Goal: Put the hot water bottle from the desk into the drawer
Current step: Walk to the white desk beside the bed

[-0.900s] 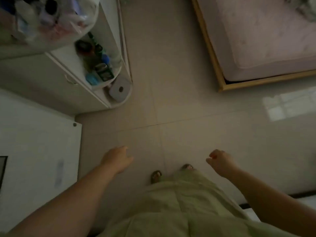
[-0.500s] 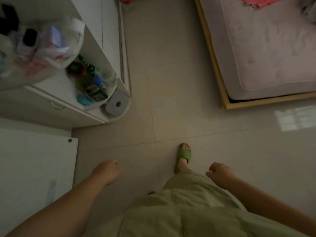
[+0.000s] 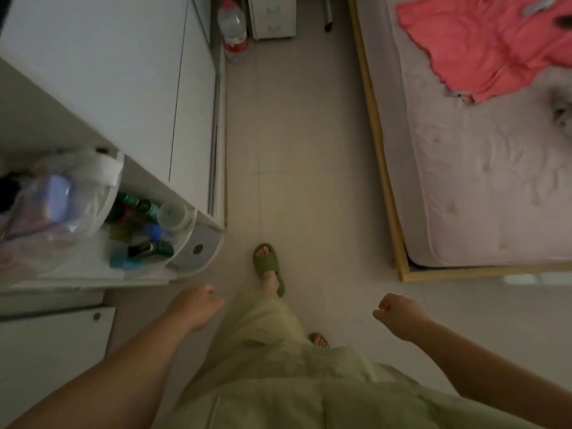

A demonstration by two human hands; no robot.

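Head view looks down a narrow strip of pale tiled floor (image 3: pixel 297 150) between a white cabinet (image 3: pixel 123 72) on the left and a bed (image 3: pixel 483 187) in a wooden frame on the right. Rounded corner shelves (image 3: pixel 173 243) at the cabinet's end hold small bottles and a clear cup; a plastic bag (image 3: pixel 58 209) of items bulges beside them. A water bottle (image 3: pixel 233 29) stands far ahead by a small drawer unit (image 3: pixel 272 17). A pink cloth (image 3: pixel 483 44) lies on the mattress. No hot water bottle shows. Both hands are empty: the left hand (image 3: pixel 195 308) loosely curled, the right hand (image 3: pixel 399 314) closed in a fist. A green slipper (image 3: pixel 267 264) steps forward. Compared with half a second ago, the view has tipped forward, revealing the bottle and drawer unit.
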